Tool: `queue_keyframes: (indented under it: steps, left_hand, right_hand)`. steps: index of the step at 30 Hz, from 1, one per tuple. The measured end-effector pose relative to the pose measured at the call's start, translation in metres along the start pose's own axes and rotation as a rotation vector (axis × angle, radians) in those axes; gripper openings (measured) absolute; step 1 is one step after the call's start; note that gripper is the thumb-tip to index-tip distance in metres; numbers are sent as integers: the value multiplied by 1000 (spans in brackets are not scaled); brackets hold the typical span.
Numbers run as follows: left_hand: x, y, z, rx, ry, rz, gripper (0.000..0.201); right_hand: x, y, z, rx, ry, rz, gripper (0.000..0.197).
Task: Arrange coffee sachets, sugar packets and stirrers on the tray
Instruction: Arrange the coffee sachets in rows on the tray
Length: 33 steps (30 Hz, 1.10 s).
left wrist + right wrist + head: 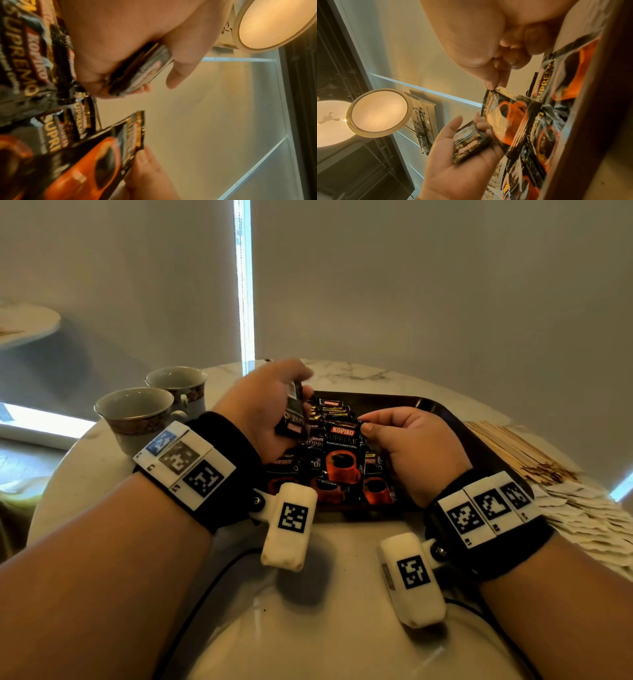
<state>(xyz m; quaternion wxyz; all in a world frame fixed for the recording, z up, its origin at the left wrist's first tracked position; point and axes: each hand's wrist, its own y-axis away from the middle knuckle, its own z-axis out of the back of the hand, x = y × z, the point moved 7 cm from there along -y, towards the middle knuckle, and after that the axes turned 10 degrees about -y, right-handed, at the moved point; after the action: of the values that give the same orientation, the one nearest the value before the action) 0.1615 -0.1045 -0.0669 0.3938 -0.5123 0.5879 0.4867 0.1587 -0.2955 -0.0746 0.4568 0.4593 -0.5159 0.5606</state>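
Marble table (pixel 335 546) under grey blinds; your inspection runs from its left edge. Two cups (pixel 137 414) stand at far left, apart from the tray and outside the task.

Your left hand (pixel 263 405) hovers over the tray's left end, fingers curled round a small stack of sachets (pixel 294 410) held on edge; the right wrist view shows the stack (pixel 470 142) lying across the palm, thumb free.

Centre: the tray (pixel 479 446), dark, holds a loose overlapping spread of sachets (pixel 301 474), mostly label up.

Your right hand (pixel 411 446) pinches the top corner of one sachet (pixel 342 457) between thumb and forefinger; the remaining fingers are curled in. That sachet stands roughly upright, long axis running from you toward the far rim, lower end among the spread.

Key relation: the pinched sachet lies just to the right of the left hand's stack, near but not touching. Judged, the next move is a short leftward pass into the stack, so the left hand is the nearer receiver.

Right of the tray: stirrers (pixel 513 450) lie fanned on the table, and sugar packets (pixel 589 515) are heaped nearer you. Neither is on the tray yet.
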Motion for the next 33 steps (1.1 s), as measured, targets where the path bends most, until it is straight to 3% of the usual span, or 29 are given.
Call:
queue_keyframes:
  steps: [7,26,33]
  left_hand:
    - [-17,8,3,103,290,-64,40]
    - [-18,12,2,86,279,-72,44]
    - [-11,11,2,90,197,25,44]
  right_hand:
    - [-2,3,-8,36,103,-48,8]
    - [-4,5,-19,108,219,-118,11]
    - [8,8,-4,-64,204,-17,10]
